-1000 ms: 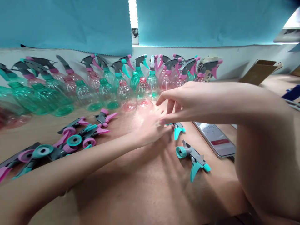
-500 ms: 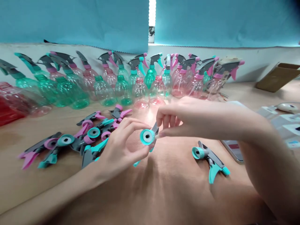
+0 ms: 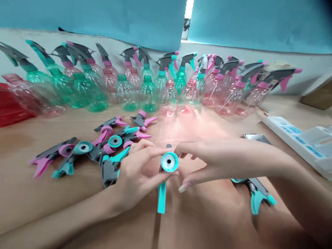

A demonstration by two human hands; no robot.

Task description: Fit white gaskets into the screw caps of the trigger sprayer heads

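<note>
A grey and turquoise trigger sprayer head [image 3: 169,162] is pinched between the thumb and fingers of my left hand [image 3: 138,171]. Its round turquoise collar faces me, showing a white inner disc with a dark hole, and the turquoise trigger [image 3: 161,199] hangs below. My right hand [image 3: 212,160] is just to the right, thumb and fingers apart with nothing between them. Its index fingertip is close to the collar; whether it touches, I cannot tell. Left of my left hand lies a pile of loose sprayer heads [image 3: 115,141], pink and turquoise. Another sprayer head [image 3: 259,193] lies partly behind my right forearm.
Along the wall stand several clear green and pink bottles [image 3: 147,95], many with sprayer heads on. A red object [image 3: 12,107] is at the left. A phone [image 3: 256,137], a white plastic case [image 3: 298,145] and a brown box [image 3: 319,95] are at the right.
My right hand has opened, its thumb moving down and away from the sprayer head. The sprayer head has turned in my left hand, so its trigger now points down. The camera view has shifted.
</note>
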